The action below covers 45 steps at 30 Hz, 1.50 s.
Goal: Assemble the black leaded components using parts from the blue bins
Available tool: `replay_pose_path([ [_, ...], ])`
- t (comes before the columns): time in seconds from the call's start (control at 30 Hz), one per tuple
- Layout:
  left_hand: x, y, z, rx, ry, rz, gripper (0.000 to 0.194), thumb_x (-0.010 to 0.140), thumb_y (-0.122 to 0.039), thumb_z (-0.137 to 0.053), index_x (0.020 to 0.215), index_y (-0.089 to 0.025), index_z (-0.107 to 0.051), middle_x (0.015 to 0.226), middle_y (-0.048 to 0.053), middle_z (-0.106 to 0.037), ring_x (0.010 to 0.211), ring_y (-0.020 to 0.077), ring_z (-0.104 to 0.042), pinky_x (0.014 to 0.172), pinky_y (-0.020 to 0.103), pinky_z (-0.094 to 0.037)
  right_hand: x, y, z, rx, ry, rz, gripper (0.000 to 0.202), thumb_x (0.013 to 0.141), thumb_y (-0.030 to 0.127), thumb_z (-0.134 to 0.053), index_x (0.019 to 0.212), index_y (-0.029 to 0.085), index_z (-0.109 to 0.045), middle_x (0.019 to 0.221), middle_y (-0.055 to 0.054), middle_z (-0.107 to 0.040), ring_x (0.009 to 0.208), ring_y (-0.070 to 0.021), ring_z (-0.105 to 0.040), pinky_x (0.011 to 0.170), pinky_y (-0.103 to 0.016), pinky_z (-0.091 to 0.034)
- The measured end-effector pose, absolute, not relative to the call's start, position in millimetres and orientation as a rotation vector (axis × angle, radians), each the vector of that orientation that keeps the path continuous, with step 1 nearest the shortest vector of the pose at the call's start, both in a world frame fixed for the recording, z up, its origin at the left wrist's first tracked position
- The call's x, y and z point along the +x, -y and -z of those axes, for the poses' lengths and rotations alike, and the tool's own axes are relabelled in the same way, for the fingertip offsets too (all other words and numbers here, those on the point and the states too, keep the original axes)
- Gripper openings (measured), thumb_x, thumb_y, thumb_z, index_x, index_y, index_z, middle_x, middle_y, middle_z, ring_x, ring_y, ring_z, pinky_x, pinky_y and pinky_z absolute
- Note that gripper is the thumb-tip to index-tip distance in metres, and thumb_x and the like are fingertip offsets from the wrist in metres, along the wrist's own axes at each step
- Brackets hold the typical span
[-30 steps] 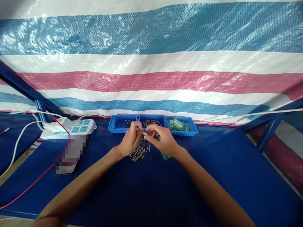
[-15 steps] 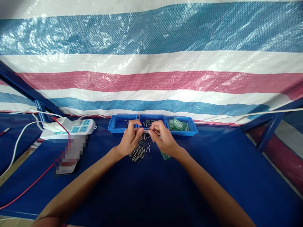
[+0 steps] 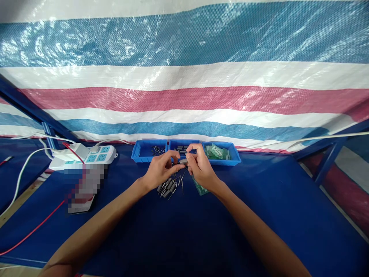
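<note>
A small grey cylindrical part (image 3: 183, 162) lies between my two hands, just in front of the middle blue bin (image 3: 172, 143). My right hand (image 3: 199, 166) pinches it at its right end. Thumb and fingertips of my left hand (image 3: 162, 168) are at its left end, and the exact contact there is too small to tell. Below the hands, a pile of grey cylinders and thin pins (image 3: 167, 187) rests on the blue table (image 3: 178, 227). Beside my right hand is a green packet (image 3: 201, 188), partly hidden by that hand.
The left blue bin (image 3: 138, 150) holds thin dark pins; the right blue bin (image 3: 236, 158) holds green packets. A white power strip (image 3: 108, 154) with cables and a pixelated object (image 3: 86, 192) are at the left. Striped sheeting (image 3: 184, 100) hangs behind.
Both hands have shifted slightly to the right. The left fingers have moved off the left bin, uncovering more of its pins, and the grey cylinder between the hands shows more clearly.
</note>
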<state>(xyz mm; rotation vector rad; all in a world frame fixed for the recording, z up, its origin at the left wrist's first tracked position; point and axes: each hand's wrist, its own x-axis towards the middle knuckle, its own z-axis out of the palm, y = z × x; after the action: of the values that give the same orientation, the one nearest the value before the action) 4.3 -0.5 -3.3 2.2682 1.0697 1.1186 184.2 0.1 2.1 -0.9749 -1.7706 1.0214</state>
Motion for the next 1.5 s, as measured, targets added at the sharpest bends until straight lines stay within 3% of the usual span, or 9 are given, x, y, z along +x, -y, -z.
replay_pose_path([
  [0.23,4.4,2.6,-3.6,2.319,-1.014,-1.247,0.015,0.086,-0.027,-0.060,0.093,-0.015,-0.063,0.087,0.005,-0.064,0.054,0.0054,-0.048,0.050,0.018,-0.042,182.3,0.3,-7.4,-1.011,1.831,-1.052,0.025,0.096,0.033,-0.036,0.119,0.025,-0.037,0.054,0.007,-0.039,0.045,-0.0126,-0.041,0.049,-0.026,-0.036],
  [0.5,3.2,5.1,-4.2,2.212,-1.181,-1.297,0.018,0.089,-0.026,-0.054,0.101,-0.015,-0.061,0.083,0.003,-0.066,0.051,0.0057,-0.051,0.052,0.019,-0.043,186.8,-6.3,-9.2,-1.171,1.860,-0.891,0.015,0.091,0.031,-0.044,0.099,0.021,-0.051,0.054,0.006,-0.041,0.047,-0.0124,-0.045,0.049,-0.024,-0.035],
  [0.67,-1.1,-0.6,-4.4,2.162,-1.269,-1.363,0.027,0.094,-0.029,-0.044,0.110,-0.017,-0.062,0.085,0.005,-0.062,0.064,0.0107,-0.053,0.063,0.023,-0.044,190.9,-8.8,-9.0,-1.159,1.865,-0.859,0.016,0.091,0.033,-0.045,0.093,0.020,-0.056,0.055,0.004,-0.044,0.049,-0.0126,-0.046,0.050,-0.024,-0.036],
  [0.9,-1.9,-9.8,6.1,1.987,-1.312,-1.283,0.023,0.090,-0.035,-0.053,0.104,-0.017,-0.058,0.062,-0.003,-0.053,0.049,0.0076,-0.042,0.051,0.020,-0.035,193.6,-9.9,-11.1,-1.153,1.890,-0.847,0.019,0.091,0.033,-0.046,0.088,0.020,-0.059,0.055,0.003,-0.047,0.049,-0.0128,-0.046,0.051,-0.025,-0.036],
  [1.03,-2.1,-16.1,9.5,2.020,-1.404,-1.246,0.018,0.090,-0.032,-0.052,0.091,-0.017,-0.061,0.069,-0.001,-0.058,0.052,0.0072,-0.045,0.054,0.020,-0.038,193.1,-9.9,-12.7,-1.171,1.908,-0.833,0.018,0.091,0.031,-0.045,0.086,0.019,-0.059,0.054,0.003,-0.047,0.049,-0.0120,-0.045,0.051,-0.024,-0.034],
  [1.27,-13.7,-25.4,4.0,2.087,-1.393,-1.143,0.021,0.088,-0.033,-0.052,0.089,-0.015,-0.063,0.070,0.000,-0.060,0.048,0.0065,-0.044,0.049,0.019,-0.035,194.2,-12.4,-5.3,-1.280,2.255,-0.728,0.022,0.089,0.027,-0.049,0.073,0.017,-0.061,0.055,0.001,-0.054,0.049,-0.0110,-0.046,0.051,-0.024,-0.030],
  [1.4,-12.9,-26.3,3.8,2.215,-1.408,-0.946,0.018,0.086,-0.030,-0.055,0.085,-0.016,-0.066,0.061,-0.002,-0.058,0.050,0.0080,-0.046,0.052,0.019,-0.035,185.7,-10.9,13.6,-1.362,2.477,-0.609,0.017,0.089,0.027,-0.051,0.091,0.018,-0.065,0.073,-0.004,-0.066,0.066,-0.0174,-0.058,0.056,-0.025,-0.034],
  [1.5,-10.9,-26.5,4.3,2.279,-1.429,-0.796,0.016,0.084,-0.028,-0.057,0.081,-0.017,-0.068,0.058,-0.002,-0.057,0.050,0.0084,-0.046,0.052,0.019,-0.035,175.6,-7.5,29.5,-1.375,2.584,-0.486,0.024,0.089,0.026,-0.051,0.111,0.021,-0.060,0.095,-0.008,-0.068,0.088,-0.0231,-0.063,0.070,-0.028,-0.041],
])
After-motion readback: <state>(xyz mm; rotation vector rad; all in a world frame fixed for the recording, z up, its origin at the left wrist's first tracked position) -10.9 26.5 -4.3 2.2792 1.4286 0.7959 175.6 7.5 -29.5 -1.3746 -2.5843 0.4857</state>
